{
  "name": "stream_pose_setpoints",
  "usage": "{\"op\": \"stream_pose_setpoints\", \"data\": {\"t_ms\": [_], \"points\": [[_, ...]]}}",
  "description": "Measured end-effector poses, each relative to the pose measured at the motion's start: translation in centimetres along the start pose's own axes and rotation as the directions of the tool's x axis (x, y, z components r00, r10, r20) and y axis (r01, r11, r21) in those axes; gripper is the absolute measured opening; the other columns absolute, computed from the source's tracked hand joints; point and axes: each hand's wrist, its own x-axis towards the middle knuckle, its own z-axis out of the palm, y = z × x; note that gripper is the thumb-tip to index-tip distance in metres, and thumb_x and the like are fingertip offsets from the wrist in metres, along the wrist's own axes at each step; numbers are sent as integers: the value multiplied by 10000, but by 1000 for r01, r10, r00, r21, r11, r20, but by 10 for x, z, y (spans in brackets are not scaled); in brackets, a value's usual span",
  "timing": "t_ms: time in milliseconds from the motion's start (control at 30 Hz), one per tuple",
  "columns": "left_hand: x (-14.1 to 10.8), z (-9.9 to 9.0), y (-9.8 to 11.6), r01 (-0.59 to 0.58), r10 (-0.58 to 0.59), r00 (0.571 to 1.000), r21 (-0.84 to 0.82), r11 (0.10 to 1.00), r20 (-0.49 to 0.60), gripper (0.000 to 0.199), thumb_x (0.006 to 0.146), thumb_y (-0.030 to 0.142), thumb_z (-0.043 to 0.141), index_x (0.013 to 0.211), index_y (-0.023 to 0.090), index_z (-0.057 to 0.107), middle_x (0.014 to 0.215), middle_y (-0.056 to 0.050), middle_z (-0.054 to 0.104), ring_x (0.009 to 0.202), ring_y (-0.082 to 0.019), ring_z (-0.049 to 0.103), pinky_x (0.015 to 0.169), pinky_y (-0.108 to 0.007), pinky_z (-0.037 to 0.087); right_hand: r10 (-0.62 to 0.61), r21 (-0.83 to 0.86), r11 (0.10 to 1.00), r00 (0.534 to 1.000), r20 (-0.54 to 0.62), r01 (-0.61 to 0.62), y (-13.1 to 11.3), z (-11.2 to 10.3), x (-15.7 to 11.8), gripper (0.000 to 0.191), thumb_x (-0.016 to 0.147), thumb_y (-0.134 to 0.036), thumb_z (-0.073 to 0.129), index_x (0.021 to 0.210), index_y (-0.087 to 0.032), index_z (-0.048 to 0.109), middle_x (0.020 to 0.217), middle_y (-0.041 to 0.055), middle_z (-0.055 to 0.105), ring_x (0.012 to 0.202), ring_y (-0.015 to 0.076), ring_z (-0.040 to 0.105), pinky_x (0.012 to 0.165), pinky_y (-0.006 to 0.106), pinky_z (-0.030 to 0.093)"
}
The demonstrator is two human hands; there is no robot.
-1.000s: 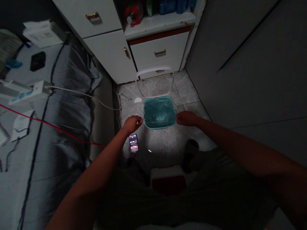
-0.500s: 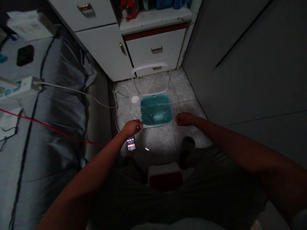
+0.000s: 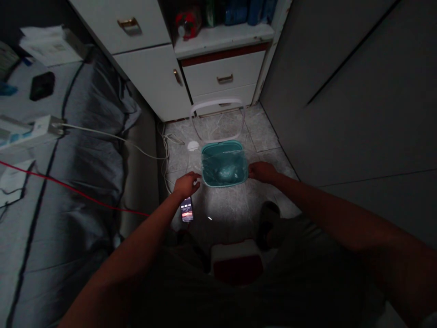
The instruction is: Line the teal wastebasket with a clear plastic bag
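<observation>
A teal bin stands on the tiled floor with a clear plastic bag spread in and over its opening. Behind it a pale rim frame stands upright at its back edge. At the bin's left front corner is my left hand, its thumb and index finger apart, nothing clearly held. My right hand is at the bin's right side, fingers closed at the edge; what they hold is too small and dark to make out.
A lit phone lies on the floor below my left hand. White cables and a round white piece lie left of the bin. White drawers stand behind. A stool is between my legs.
My right hand has moved left to the bin's edge. My left hand has opened its fingers at the left corner. The bag's front edge no longer stretches from the left hand. The view has tilted slightly.
</observation>
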Motion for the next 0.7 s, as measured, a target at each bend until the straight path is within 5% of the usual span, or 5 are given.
{"op": "stream_pose_setpoints", "data": {"t_ms": [100, 267, 367, 500, 700], "points": [[5, -5, -2, 80, -85, 994, -72, 994, -67, 483, 923, 371, 617, 1387, 263, 702, 1222, -56, 749, 1002, -236, 720, 824, -319, 527, 2, 85, 996, 999, -46, 2, 5, 2, 5, 263, 923, -294, 743, 1171, -212, 783, 1191, 89, 786, 1059, 249, 730, 864, 306, 521], [14, -31, 6, 192, -228, 933, -153, 969, -277, 253, 967, 422, 607, 1096, 236, 722, 1119, -50, 750, 951, -224, 704, 795, -314, 505, 167, 331, 938, 973, -162, -106, 4, -6, 10, 124, 898, -176, 661, 993, -179, 740, 975, 57, 778, 856, 187, 724, 780, 269, 510], [20, -46, 12, 152, -193, 915, -139, 979, -356, 342, 961, 459, 667, 1230, 249, 645, 1132, -47, 733, 996, -226, 698, 771, -303, 488, 199, 369, 928, 905, -375, -51, -2, -13, 12, 135, 858, -214, 691, 989, -188, 673, 973, 60, 735, 901, 209, 698, 793, 286, 510], [34, -52, 12, 85, -84, 949, -10, 996, -303, 422, 998, 461, 647, 1380, 284, 617, 1275, -69, 694, 1070, -245, 704, 778, -310, 488, 178, 324, 946, 817, -549, 11, -11, -17, 23, 286, 870, -257, 700, 1148, -213, 650, 1201, 105, 685, 1015, 241, 673, 849, 324, 518], [59, -44, 6, 111, -83, 959, 90, 990, -270, 354, 1083, 433, 476, 1225, 273, 758, 1247, -87, 706, 1045, -251, 709, 919, -358, 481, 16, 190, 979, 895, -446, 78, -11, -17, 53, 225, 992, -346, 667, 1147, -192, 720, 1195, 113, 750, 1099, 239, 683, 960, 317, 494]]}}
